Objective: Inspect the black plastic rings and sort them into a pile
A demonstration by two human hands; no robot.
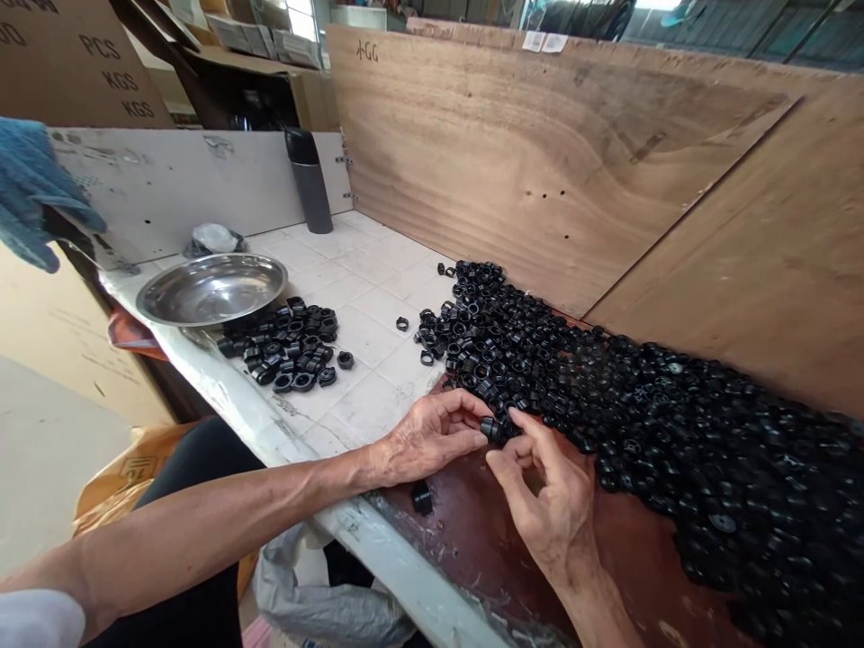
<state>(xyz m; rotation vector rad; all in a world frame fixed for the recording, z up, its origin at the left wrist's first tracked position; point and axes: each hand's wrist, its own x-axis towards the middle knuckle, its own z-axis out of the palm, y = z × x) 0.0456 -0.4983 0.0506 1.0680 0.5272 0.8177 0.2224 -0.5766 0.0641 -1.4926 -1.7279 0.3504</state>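
My left hand (432,436) and my right hand (546,490) meet at the near edge of a big heap of small black plastic rings (648,423). Between the fingertips of both hands sits one small black plastic part (491,428), pinched by the left thumb and fingers and touched by the right index finger. A smaller pile of black rings (287,346) lies to the left on the white tiled table (368,297). One loose black piece (422,497) lies just below my left wrist.
A shiny steel bowl (212,286) rests at the table's left edge beside the smaller pile. A dark flask (309,180) stands at the back corner. Plywood boards (540,153) wall the back and right. A blue cloth (31,189) hangs at far left.
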